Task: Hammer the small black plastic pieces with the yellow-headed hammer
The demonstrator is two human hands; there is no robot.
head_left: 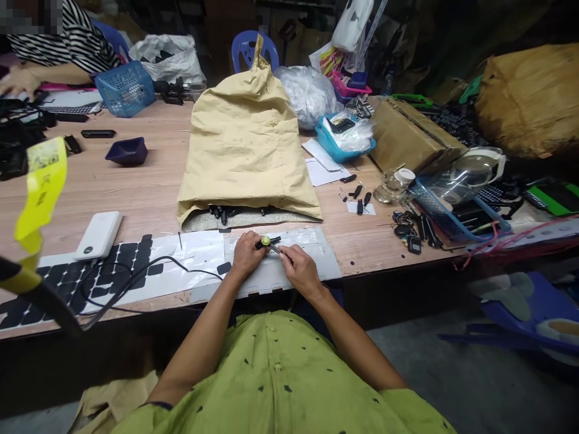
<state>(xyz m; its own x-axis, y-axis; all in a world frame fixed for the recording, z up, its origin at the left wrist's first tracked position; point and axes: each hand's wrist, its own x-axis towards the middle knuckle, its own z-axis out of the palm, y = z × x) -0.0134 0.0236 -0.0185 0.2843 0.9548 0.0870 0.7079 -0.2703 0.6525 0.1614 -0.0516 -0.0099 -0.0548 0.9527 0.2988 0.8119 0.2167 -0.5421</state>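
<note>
My left hand (247, 254) is closed on a small black part (274, 240) at the near edge of the table. A round yellow-green piece (265, 240) shows on top of that part; I cannot tell its exact kind. In my right hand (300, 269) is a slim grey tool (274, 248), its tip touching or close to the black part. Beneath both hands lies a pale grey sheet (312, 265). Just beyond them, a large tan cloth sack (248, 144) lies with its mouth towards me, and small black parts (221, 213) show inside it.
White sheets with black stickers (131, 265), a white power bank (98, 235) and a black cable (167, 258) lie left. A purple tray (127, 151) sits farther back. At right are loose black pieces (360, 206), a blue basket (493, 224) and a cardboard box (402, 135). Another person's striped sleeve (85, 42) shows far left.
</note>
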